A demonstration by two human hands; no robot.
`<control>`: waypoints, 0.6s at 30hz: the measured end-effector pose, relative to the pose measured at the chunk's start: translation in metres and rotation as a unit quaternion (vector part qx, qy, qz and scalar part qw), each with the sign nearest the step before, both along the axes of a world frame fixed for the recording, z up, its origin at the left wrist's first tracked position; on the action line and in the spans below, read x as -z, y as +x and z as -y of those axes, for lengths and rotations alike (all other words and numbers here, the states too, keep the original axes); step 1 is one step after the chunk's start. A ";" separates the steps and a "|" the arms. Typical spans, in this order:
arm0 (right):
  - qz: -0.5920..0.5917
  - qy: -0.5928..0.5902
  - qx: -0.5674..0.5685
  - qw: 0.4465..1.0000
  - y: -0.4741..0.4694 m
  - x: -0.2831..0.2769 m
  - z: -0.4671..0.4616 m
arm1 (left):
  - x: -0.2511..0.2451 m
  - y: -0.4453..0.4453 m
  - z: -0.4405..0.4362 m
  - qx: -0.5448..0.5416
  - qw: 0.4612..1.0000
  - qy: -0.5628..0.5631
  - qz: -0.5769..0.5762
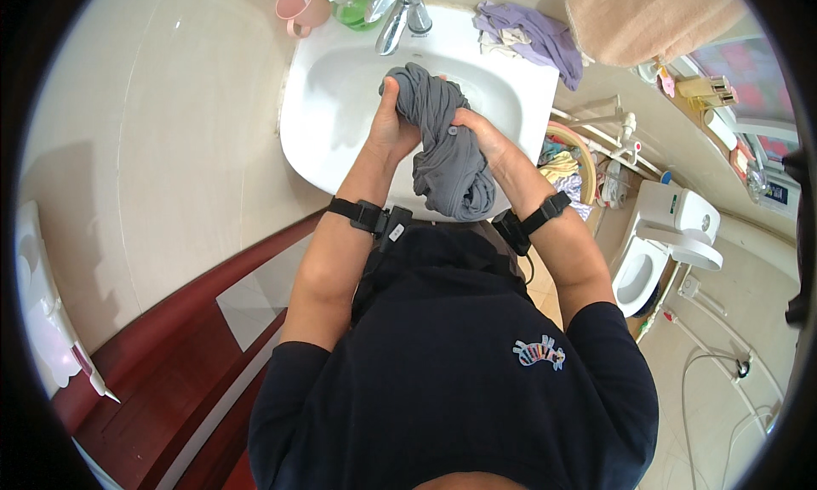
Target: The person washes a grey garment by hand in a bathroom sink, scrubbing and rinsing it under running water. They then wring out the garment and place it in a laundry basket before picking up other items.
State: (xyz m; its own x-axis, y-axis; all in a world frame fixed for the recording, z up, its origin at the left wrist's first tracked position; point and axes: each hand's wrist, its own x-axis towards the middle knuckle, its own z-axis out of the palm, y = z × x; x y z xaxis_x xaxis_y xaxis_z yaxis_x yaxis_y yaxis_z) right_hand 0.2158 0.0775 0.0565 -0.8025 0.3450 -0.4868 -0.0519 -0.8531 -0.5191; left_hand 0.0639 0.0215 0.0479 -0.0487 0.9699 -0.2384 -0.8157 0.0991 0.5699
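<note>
A bunched grey garment (440, 145) with a small button hangs in folds over the white washbasin (300, 139). My left hand (390, 123) grips its upper left end, the thumb pointing up along the cloth and the fingers hidden behind it. Around the middle of the bundle's right side, my right hand (477, 133) is closed on the fabric, thumb on top near the button. The lower end of the cloth forms a rolled loop close to the basin's front rim. Above the far side of the basin stands a chrome faucet (405, 11).
A pink cup (300, 11) and a bottle of green liquid (352, 10) stand at the basin's back left. Purple cloth (526, 34) drapes over the back right corner. A laundry basket (587, 164), white pipes (600, 120) and a toilet (641, 267) are to the right.
</note>
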 end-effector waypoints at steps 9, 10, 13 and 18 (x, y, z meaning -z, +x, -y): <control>0.011 0.215 -0.103 0.971 -0.005 -0.032 -0.001 | -0.047 -0.032 -0.005 0.098 0.983 -0.033 -0.151; 0.053 0.255 -0.133 0.956 -0.008 -0.036 -0.001 | -0.051 -0.034 -0.007 0.115 0.974 -0.027 -0.195; 0.140 0.353 -0.172 0.909 -0.016 -0.044 -0.001 | -0.051 -0.034 -0.015 0.126 0.947 -0.052 -0.290; 0.349 0.546 -0.270 0.712 -0.031 -0.038 0.010 | -0.024 -0.014 -0.016 0.015 0.839 -0.116 -0.532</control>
